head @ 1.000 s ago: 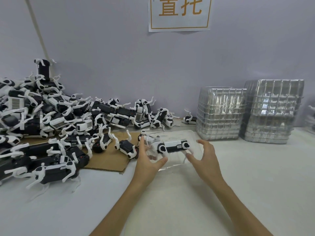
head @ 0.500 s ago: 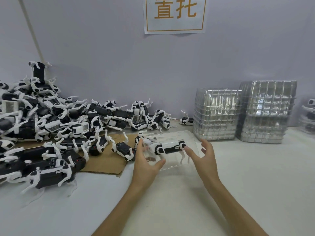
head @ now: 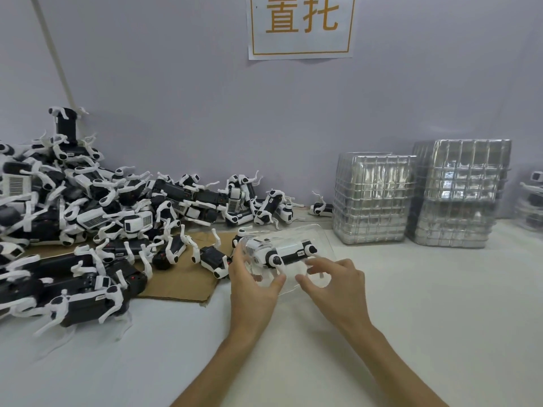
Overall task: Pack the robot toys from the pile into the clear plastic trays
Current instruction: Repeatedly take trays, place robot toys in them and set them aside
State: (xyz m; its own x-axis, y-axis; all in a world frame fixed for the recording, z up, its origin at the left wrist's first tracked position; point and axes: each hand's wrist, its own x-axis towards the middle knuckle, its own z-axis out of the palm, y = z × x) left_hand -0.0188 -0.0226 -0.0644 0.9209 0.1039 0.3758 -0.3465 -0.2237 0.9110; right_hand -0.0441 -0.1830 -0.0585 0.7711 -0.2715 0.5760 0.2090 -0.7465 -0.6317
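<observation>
Lilac-grey wall (head: 176, 98), white table (head: 440, 318). Left: pile of robot toys (head: 88, 218) spilling over a cardboard sheet (head: 188, 277). Centre: paper sign (head: 299, 24) on the wall; below it, 1 robot toy (head: 289, 251) lies in the clear tray (head: 323, 239), just right of the cardboard. My left grip (head: 252, 289) grasps the tray's left end. My right grip (head: 332, 283), fingers bent, touches the toy's rear; pinching or not, I cannot tell. Right: 2 stacks of trays (head: 373, 198) by the wall.

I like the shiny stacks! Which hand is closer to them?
Right. The right hand is at the packed toy, left of the tray stacks; the left hand holds the clear tray at its other end, farther, beside the toy pile.
</observation>
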